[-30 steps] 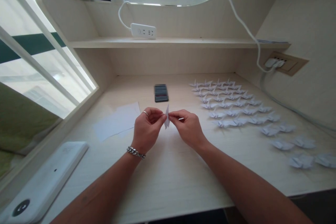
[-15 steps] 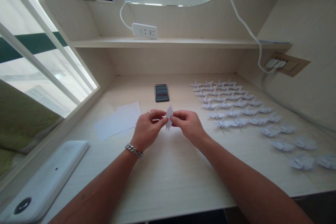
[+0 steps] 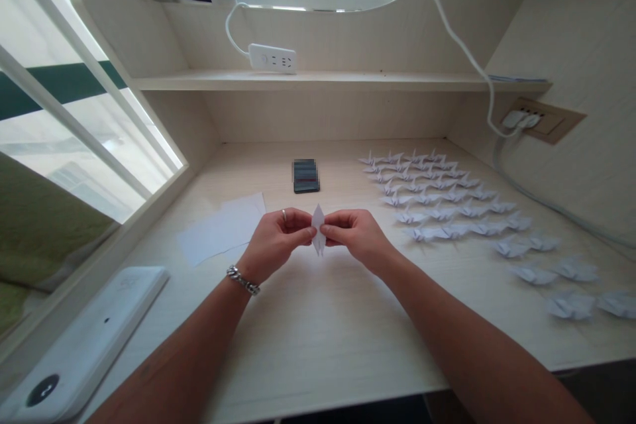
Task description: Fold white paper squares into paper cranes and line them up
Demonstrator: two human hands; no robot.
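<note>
A small folded piece of white paper (image 3: 318,228) stands upright between my two hands above the middle of the desk (image 3: 322,331). My left hand (image 3: 278,242), with a ring and a chain bracelet, pinches its left edge. Its right edge is pinched by my right hand (image 3: 355,235). Both hands have their fingers curled closed on the paper.
Several white paper cranes (image 3: 437,195) lie in rows on the right of the desk. Loose white sheets (image 3: 221,228) lie to the left, a dark phone (image 3: 305,175) behind my hands. A white flat device (image 3: 79,344) sits at front left. A power strip (image 3: 272,58) rests on the shelf.
The folded paper has turned from edge-on to showing its diamond face. Both hands have drawn closer together and lowered slightly.
</note>
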